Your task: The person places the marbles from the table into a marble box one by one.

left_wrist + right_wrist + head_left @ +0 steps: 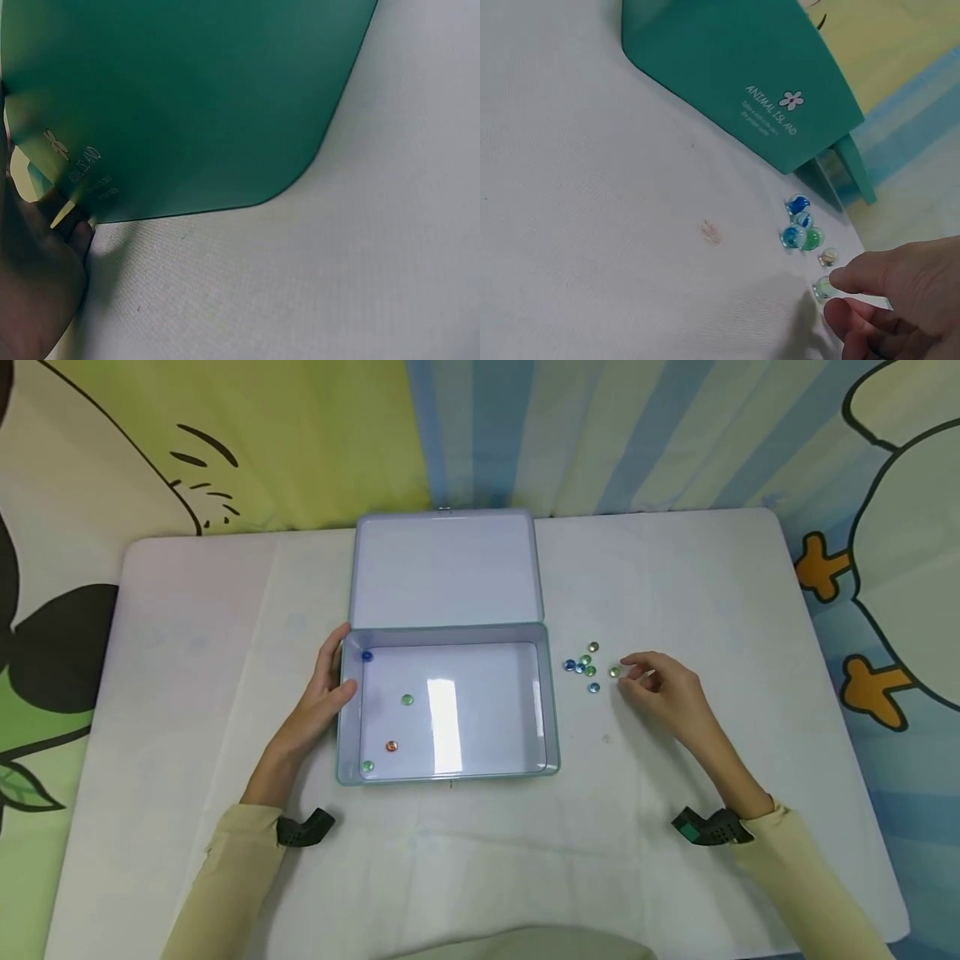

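My left hand point(318, 697) grips the left wall of an open, shallow green box point(553, 718), thumb over the rim and fingers along the outside. Inside the box lie a dark blue marble point(367, 657), an orange marble point(392, 746) and two green ones, all toward the left. To the right of the box, my right hand point(667, 693) reaches down with thumb and forefinger parted. The fingertips are right at a pale yellow-green glass marble point(825, 289) on the table. Beside it sits a loose cluster of blue and green marbles point(793, 237).
The box's lid point(446, 572) is folded back flat behind it. A white cloth covers the table point(712, 585), whose far edge meets a cartoon-printed curtain point(315, 443). A small reddish mark point(710, 231) shows on the cloth.
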{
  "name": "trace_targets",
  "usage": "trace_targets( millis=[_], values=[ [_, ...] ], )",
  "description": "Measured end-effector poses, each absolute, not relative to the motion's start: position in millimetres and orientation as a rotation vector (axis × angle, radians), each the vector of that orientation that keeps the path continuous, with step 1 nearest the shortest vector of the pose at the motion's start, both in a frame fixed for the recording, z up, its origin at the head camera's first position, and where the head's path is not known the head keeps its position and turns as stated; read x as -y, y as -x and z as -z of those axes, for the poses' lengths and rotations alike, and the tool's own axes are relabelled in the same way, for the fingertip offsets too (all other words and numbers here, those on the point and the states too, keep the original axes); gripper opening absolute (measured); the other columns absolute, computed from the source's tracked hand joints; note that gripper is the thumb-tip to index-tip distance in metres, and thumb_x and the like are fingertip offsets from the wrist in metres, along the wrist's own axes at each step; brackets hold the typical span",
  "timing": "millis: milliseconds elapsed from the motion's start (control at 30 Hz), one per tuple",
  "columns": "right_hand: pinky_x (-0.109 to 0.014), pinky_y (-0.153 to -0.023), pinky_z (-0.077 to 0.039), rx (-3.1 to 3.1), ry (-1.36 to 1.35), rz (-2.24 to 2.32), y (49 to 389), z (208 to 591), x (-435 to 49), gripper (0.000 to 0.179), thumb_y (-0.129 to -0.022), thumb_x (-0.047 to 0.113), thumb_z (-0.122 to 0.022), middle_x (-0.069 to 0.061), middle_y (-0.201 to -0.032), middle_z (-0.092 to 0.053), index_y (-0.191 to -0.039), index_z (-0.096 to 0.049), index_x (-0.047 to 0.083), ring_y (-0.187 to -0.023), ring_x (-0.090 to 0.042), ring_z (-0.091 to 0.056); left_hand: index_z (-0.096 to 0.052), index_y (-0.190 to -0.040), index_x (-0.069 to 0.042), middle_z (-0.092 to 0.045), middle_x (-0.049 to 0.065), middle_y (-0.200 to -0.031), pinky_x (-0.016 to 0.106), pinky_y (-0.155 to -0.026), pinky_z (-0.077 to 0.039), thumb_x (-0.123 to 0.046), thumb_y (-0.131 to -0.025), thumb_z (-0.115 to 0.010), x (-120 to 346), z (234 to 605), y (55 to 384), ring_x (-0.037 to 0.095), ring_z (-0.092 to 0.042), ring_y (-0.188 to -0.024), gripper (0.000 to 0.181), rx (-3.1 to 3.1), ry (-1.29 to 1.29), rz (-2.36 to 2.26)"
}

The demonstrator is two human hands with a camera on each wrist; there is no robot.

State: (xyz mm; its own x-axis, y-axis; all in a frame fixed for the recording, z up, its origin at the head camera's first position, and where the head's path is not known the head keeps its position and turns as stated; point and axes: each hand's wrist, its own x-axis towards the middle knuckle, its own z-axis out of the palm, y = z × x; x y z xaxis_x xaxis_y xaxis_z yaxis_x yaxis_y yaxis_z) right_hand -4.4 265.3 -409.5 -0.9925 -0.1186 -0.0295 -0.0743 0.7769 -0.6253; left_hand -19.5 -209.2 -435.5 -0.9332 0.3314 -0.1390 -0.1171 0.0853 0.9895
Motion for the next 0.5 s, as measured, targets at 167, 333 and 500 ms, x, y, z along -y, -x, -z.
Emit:
trace_targets(
  millis=[167, 333, 500],
  values=[
    [-0.016, -0.064, -0.042, -2.874, 0.159, 0.981, 8.8, 415.9, -261.9, 0.022, -0.087, 0.001, -0.067, -0.016, -0.089, -0.064, -0.109, -0.066, -0.002, -0.074, -0.02, -0.057, -0.01, -0.155, -0.031, -0.001, 0.003, -0.164, 0.059, -0.116, 0.006, -0.051, -0.09, -0.061, 209.2, 436.8, 18.9, 0.023, 0.004, -0.152, 0.084, -2.049, -0.23, -1.912],
    [-0.019, -0.063, -0.041, -2.894, 0.172, 0.963, 9.3, 417.9, -260.2, 0.019, -0.089, -0.001, -0.065, -0.016, -0.088, -0.063, -0.107, -0.065, -0.004, -0.073, -0.022, -0.055, -0.01, -0.155, -0.031, 0.0, 0.002, -0.164, 0.059, -0.116, 0.006, -0.051, -0.09, -0.061, 209.6, 437.4, 19.1, 0.023, 0.004, -0.151, 0.085, -2.048, -0.237, -1.915],
    [-0.019, -0.062, -0.041, -2.887, 0.158, 0.961, 8.5, 417.0, -260.3, 0.019, -0.091, 0.002, -0.064, -0.015, -0.089, -0.064, -0.109, -0.063, -0.003, -0.073, -0.021, -0.055, -0.01, -0.154, -0.032, -0.003, 0.004, -0.164, 0.059, -0.116, 0.004, -0.049, -0.091, -0.06, 210.1, 436.6, 18.9, 0.025, 0.0, -0.151, 0.082, -2.039, -0.24, -1.924]
  ],
)
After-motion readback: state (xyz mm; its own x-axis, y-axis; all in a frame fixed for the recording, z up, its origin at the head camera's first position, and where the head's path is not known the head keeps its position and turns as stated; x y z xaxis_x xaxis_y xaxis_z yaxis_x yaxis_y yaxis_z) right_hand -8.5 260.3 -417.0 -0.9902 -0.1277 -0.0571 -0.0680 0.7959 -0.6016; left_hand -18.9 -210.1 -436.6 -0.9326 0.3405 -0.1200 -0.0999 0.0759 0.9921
